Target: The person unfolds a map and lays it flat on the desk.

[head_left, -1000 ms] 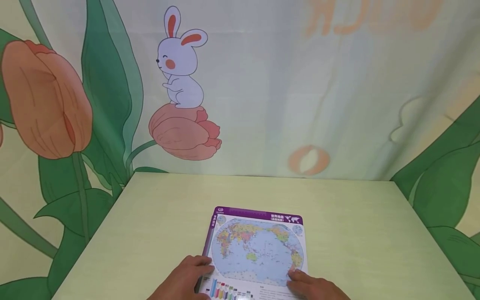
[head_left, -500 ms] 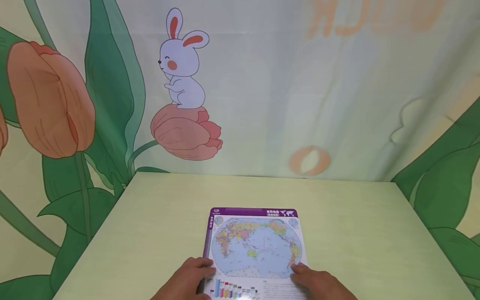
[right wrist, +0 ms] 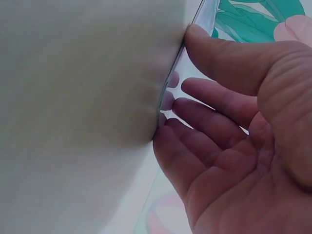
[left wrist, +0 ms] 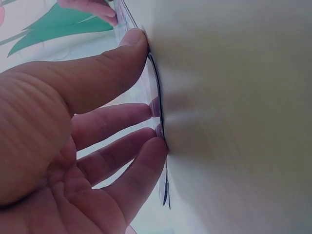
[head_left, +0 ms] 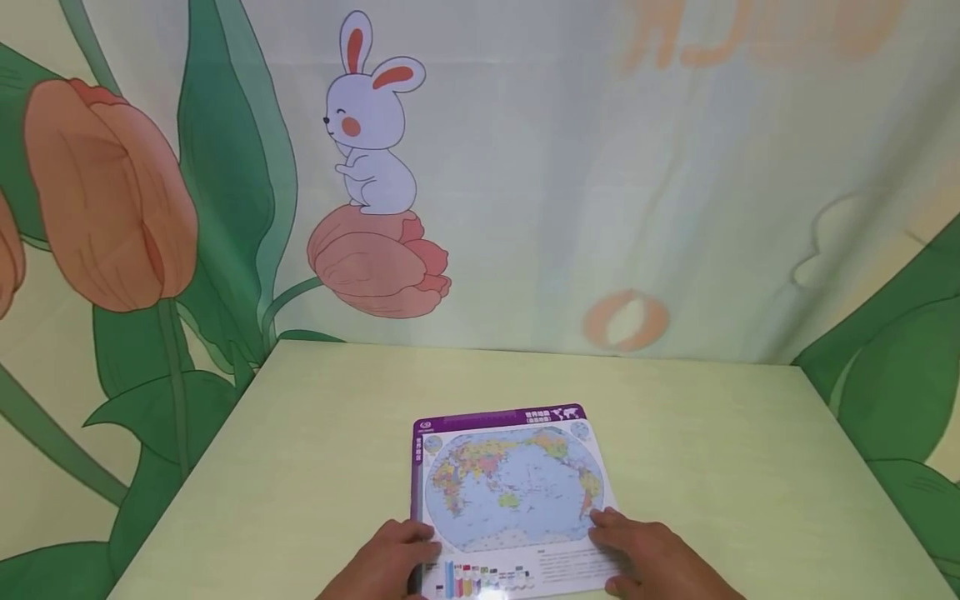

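On the table, near its front side, lies a thin glossy world map board [head_left: 517, 492] with a purple top border and a row of coloured bars and text below the map. My left hand [head_left: 386, 560] touches its left edge, fingertips along the border. At the right edge, my right hand [head_left: 647, 550] rests its fingertips on the lower right part. In the left wrist view, the thumb and fingertips [left wrist: 155, 146] of the left hand meet the board's thin dark edge. The right wrist view has the right hand's fingertips [right wrist: 163, 131] against the opposite edge.
The pale yellow-green table [head_left: 720, 450] stretches out on both sides of the board and behind it. A fabric backdrop [head_left: 525, 192] printed with tulips and a rabbit hangs at the table's far edge.
The board has turned counterclockwise, its top right corner rising and its top left corner dropping slightly. My right hand has moved up and right with its edge; the left shifted slightly right.
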### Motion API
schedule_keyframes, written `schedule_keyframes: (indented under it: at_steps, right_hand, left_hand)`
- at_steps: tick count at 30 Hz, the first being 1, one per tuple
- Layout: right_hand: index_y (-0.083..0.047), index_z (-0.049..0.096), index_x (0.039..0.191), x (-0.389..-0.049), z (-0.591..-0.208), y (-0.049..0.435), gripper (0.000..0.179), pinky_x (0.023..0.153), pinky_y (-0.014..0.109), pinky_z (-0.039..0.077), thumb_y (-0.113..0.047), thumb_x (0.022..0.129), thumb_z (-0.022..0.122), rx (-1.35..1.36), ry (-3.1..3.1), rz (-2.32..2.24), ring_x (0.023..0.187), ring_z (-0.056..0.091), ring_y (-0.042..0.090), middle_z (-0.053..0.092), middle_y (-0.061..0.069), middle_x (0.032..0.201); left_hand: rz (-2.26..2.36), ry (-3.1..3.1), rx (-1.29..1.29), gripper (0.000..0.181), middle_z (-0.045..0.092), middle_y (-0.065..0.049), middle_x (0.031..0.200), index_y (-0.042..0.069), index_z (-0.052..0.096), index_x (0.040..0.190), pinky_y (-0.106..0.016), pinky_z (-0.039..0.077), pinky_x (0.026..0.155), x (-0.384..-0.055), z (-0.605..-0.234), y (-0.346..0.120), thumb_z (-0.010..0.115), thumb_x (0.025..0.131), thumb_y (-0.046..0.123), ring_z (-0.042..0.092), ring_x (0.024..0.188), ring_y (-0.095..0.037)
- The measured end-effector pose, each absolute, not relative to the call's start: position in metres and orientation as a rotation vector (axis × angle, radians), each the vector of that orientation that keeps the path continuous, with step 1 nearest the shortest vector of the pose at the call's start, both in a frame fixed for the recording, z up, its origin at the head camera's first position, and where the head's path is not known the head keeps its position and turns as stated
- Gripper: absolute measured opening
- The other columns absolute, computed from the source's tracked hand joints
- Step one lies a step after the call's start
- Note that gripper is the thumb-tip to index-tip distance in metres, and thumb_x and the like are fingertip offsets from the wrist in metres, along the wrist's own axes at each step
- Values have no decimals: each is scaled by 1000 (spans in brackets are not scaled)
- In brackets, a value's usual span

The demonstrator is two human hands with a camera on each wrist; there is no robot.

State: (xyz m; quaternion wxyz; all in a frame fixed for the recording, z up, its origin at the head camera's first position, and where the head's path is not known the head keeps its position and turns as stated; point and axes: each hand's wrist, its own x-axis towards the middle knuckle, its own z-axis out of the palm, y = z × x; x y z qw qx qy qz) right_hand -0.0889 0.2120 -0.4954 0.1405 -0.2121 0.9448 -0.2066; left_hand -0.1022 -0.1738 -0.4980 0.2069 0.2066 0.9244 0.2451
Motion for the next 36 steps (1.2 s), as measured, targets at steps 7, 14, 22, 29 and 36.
schedule_keyframes:
  at_steps: [7, 14, 22, 29, 36]
  right_hand:
    - [-6, 67, 142, -97, -493, 212, 59, 111, 54, 50, -20, 87, 86, -468, 2702, -624, 146, 54, 34, 58, 4, 157]
    - [-10, 65, 145, -98, -491, 218, 58, 111, 48, 52, -16, 91, 83, -432, 2780, -646, 146, 54, 28, 55, -2, 160]
    - [-9, 66, 143, -110, -490, 222, 51, 112, 52, 50, -11, 93, 79, -499, 2836, -640, 146, 54, 29, 57, 2, 158]
    - [-4, 71, 135, -127, -494, 225, 51, 104, 51, 55, -4, 86, 84, -698, 2937, -593, 135, 64, 35, 66, 9, 147]
    - [-3, 73, 132, -143, -495, 228, 51, 101, 50, 57, -1, 83, 85, -689, 2949, -642, 129, 68, 35, 69, 11, 142]
  left_hand:
    - [659, 2626, 780, 74, 67, -9, 132, 10, 74, 132, -24, 56, 90, -98, -502, -176, 86, 80, 62, 55, 108, -17]
    - [670, 2644, 829, 68, 68, -5, 124, 12, 77, 128, -23, 55, 86, -96, -507, -172, 84, 82, 62, 54, 102, -11]
    - [676, 2666, 931, 63, 66, 1, 114, 12, 77, 122, -26, 54, 87, -93, -507, -168, 81, 86, 63, 53, 100, -9]
    - [712, 2709, 1019, 53, 63, 5, 105, 14, 78, 115, -21, 52, 80, -98, -532, -166, 80, 88, 60, 49, 92, -4]
    - [692, 2614, 889, 57, 61, 8, 100, 10, 77, 119, -21, 50, 77, -96, -506, -156, 82, 87, 57, 46, 86, -1]
